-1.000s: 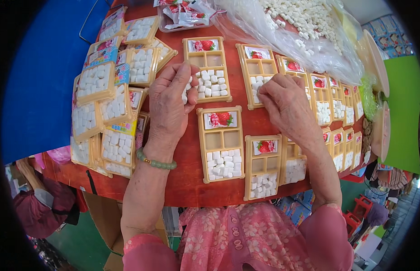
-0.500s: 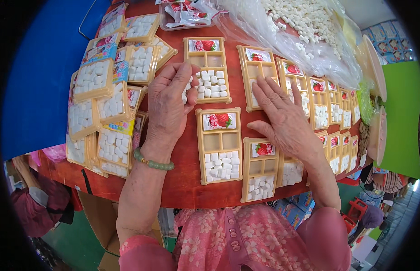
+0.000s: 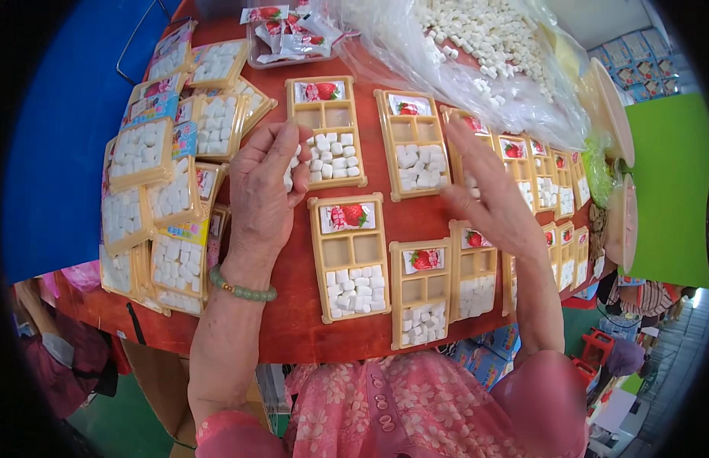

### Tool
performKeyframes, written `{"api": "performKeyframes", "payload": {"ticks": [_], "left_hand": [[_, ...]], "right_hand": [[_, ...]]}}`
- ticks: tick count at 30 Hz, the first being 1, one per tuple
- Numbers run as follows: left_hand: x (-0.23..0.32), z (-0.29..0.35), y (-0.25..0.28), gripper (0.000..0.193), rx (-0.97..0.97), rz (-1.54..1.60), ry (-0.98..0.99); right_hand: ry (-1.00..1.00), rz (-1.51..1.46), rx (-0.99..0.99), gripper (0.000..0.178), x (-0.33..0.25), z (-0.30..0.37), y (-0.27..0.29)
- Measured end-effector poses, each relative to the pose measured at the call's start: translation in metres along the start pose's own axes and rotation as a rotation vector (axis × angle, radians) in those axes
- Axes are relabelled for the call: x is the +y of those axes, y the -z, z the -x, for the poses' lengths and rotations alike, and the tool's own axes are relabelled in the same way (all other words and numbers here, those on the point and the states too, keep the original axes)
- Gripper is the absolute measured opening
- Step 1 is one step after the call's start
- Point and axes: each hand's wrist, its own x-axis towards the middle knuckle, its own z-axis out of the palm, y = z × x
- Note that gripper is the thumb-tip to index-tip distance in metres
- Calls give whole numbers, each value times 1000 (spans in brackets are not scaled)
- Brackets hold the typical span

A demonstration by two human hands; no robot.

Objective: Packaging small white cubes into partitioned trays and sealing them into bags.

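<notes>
Since half a second ago, I see the right hand (image 3: 492,187) has come away from the strawberry-packet tray (image 3: 405,131) it was covering, and the marshmallows (image 3: 421,166) in that tray's big compartment now show fully. The left hand (image 3: 261,179) has kept its grip.

Head view: I have the right hand just right of that tray, partly hiding the next one. Its fingers are stretched out and close together, with the thumb apart; whether the thumb touches the tray's edge I can't tell. The left hand's fingers are curled, thumb pressed near the forefinger, holding a few white marshmallows (image 3: 289,177) beside another tray (image 3: 338,116), whose lower compartment has marshmallows in it. A green bracelet (image 3: 251,292) circles the left wrist. More trays stand in rows on the red table (image 3: 293,332). I see a pile of packed trays (image 3: 141,151) at the left, a tub (image 3: 267,55) of packets at the back and, right of it, a clear plastic bag (image 3: 362,27) beside loose marshmallows (image 3: 488,34).
</notes>
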Motion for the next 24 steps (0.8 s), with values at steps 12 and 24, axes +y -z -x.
{"api": "performKeyframes", "payload": {"ticks": [12,24], "left_hand": [[0,1,0,21,6,7,11],[0,0,-1,20,11,18,15]], "right_hand": [[-9,408,-112,72,-13,9,-19],[54,308,-131,84,-24,3,-27]]}}
